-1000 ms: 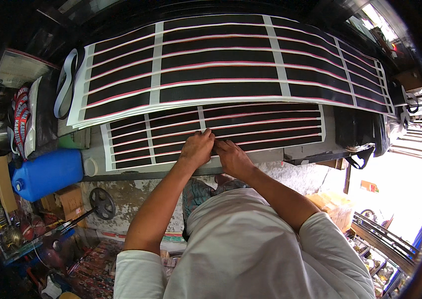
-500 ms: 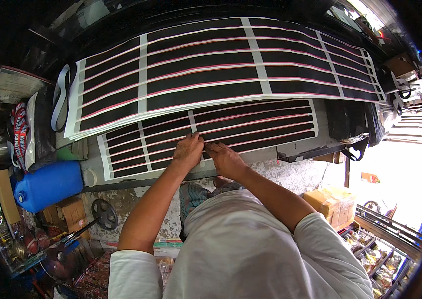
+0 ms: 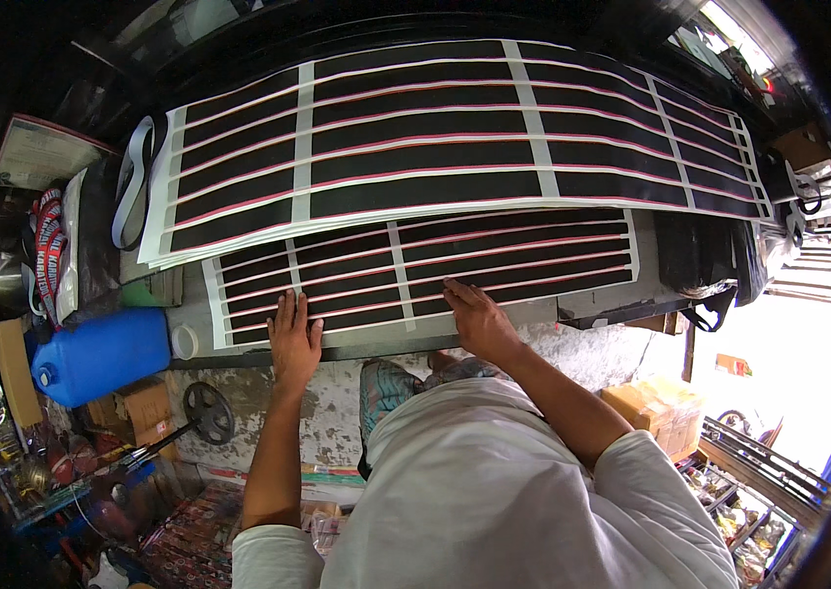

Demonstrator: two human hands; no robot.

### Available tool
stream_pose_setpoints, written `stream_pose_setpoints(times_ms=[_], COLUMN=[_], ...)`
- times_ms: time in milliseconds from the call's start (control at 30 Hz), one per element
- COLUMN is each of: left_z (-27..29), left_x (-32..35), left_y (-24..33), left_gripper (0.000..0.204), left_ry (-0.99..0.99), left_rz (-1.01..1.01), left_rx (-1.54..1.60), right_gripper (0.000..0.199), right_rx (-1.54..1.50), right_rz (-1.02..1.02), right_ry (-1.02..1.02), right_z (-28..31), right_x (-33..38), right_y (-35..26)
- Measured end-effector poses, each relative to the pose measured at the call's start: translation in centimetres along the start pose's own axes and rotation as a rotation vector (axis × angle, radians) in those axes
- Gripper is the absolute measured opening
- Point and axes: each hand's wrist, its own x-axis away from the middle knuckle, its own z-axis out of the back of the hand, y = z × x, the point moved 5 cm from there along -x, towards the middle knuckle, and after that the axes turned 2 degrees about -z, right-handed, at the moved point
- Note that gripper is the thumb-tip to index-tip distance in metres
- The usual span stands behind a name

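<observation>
A smaller printed sheet (image 3: pixel 347 270), black panels with thin white and red lines and a white margin, lies on the grey table. My left hand (image 3: pixel 294 334) rests flat near its lower left edge, fingers stretched and slightly spread. Farther right, my right hand (image 3: pixel 484 324) touches the sheet's lower part with bent fingertips; its thumb is hidden and nothing shows in its grip. Behind, a larger stack of similar printed sheets (image 3: pixel 415 147) overlaps the small sheet's far edge.
The grey table (image 3: pixel 523 312) ends just before my body. At left are a blue jerrycan (image 3: pixel 106 353), a small round white container (image 3: pixel 185 342), a rolled white strap (image 3: pixel 131 187) and red lettered lanyards (image 3: pixel 45 245). Black plastic bags (image 3: pixel 710 255) lie right; a cardboard box (image 3: pixel 656 412) stands below.
My hands were close together at the small sheet's middle and have moved apart. The left slid left and flattened out; the right shifted a little to the right.
</observation>
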Motion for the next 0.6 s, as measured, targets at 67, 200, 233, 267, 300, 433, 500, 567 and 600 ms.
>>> stream_pose_setpoints(times_ms=[67, 200, 233, 267, 300, 433, 500, 567, 600], left_z=[-1.6, -1.8, -1.8, -1.9, -2.0, -2.0, -1.7, -1.5, -1.5], left_x=[1.3, 0.6, 0.5, 0.3, 0.2, -0.6, -0.5, -0.8, -0.9], left_y=[-0.9, 2.2, 2.9, 3.5, 4.1, 5.0, 5.0, 5.4, 5.6], left_gripper=[0.069, 0.072, 0.072, 0.072, 0.073, 0.076, 0.076, 0.076, 0.077], left_ry=[-0.065, -0.078, -0.086, -0.093, -0.105, -0.09, -0.112, -0.13, -0.14], left_rz=[0.032, -0.011, -0.021, -0.032, -0.043, -0.041, -0.03, -0.043, -0.059], left_rx=[0.011, -0.007, 0.003, 0.012, 0.022, 0.058, 0.056, 0.061, 0.063], right_gripper=[0.059, 0.063, 0.057, 0.052, 0.046, 0.046, 0.046, 0.046, 0.045], right_rx=[-0.025, -0.022, -0.021, -0.02, -0.021, -0.023, -0.029, -0.027, -0.029], right_rz=[-0.022, -0.059, -0.045, -0.031, -0.02, -0.034, -0.045, -0.035, -0.029], right_ry=[-0.021, -0.044, -0.033, -0.023, -0.014, -0.035, -0.035, -0.017, -0.008], right_z=[0.5, 0.2, 0.3, 0.5, 0.7, 1.2, 1.1, 1.0, 1.0], right_x=[-0.1, 0.1, 0.0, -0.1, -0.2, -0.5, -0.4, -0.5, -0.6], right_y=[-0.3, 0.6, 0.5, 0.5, 0.2, 0.0, 0.2, 0.4, 0.3])
